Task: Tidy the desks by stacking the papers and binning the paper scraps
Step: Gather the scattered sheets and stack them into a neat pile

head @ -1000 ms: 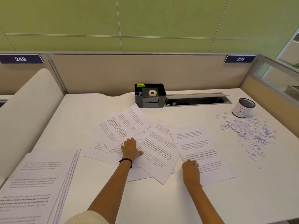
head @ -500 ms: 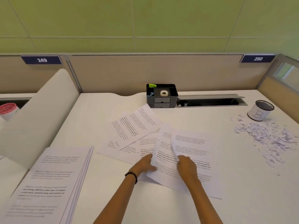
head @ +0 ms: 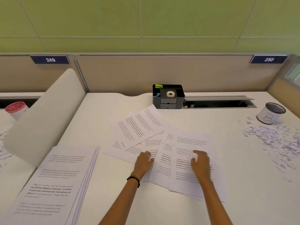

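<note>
At mid-worktop (head: 105,176), head view: both hands lie flat and apart on the loose printed sheets (head: 139,127), left hand (head: 143,161) on a lower page, right hand (head: 200,163) on the top one. Gathering seems under way. Next, square them and add them to the paper stack (head: 53,184) at left. Unbinned paper scraps (head: 276,140) lie beside the mesh bin (head: 270,113).

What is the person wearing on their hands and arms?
A thin dark band circles the wrist of the left hand. The right hand wears nothing. No gloves, rings or sleeves show in this picture.
</note>
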`<state>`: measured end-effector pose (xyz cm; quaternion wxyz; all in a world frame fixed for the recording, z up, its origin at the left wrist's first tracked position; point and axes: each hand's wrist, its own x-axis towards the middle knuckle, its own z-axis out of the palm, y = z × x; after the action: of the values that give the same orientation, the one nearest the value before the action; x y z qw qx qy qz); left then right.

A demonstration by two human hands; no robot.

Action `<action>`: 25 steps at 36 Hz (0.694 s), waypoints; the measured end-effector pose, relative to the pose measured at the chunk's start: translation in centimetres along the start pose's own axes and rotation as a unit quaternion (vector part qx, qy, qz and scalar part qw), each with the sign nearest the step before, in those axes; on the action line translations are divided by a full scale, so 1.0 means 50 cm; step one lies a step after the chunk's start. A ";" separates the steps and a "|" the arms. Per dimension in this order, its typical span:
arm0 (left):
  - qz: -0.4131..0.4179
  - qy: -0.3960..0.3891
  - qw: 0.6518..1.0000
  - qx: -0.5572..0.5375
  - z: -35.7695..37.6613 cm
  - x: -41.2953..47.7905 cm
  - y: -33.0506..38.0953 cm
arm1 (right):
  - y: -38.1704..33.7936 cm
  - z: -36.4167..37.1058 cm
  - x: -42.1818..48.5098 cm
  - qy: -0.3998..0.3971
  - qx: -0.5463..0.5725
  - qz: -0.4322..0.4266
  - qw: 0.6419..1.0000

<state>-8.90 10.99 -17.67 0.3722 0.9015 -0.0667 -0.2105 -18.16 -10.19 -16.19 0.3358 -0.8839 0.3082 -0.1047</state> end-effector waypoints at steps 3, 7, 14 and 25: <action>-0.006 0.059 0.998 0.024 -0.009 0.009 -0.005 | 0.054 -0.025 0.027 0.011 -0.071 0.107 0.992; -0.036 0.067 0.997 -0.002 -0.014 0.020 -0.003 | 0.091 -0.038 0.034 0.013 -0.099 0.180 0.979; -0.063 0.084 0.987 -0.121 -0.015 0.051 0.000 | 0.078 -0.015 0.042 0.004 -0.070 0.164 0.984; -0.023 0.100 0.966 -0.239 0.001 0.053 -0.003 | 0.038 0.021 0.064 -0.047 -0.029 0.112 0.992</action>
<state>-6.52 10.32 -18.70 0.5769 0.8041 0.0438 -0.1372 -16.15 -12.72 -18.33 0.3336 -0.8572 0.3920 -0.0160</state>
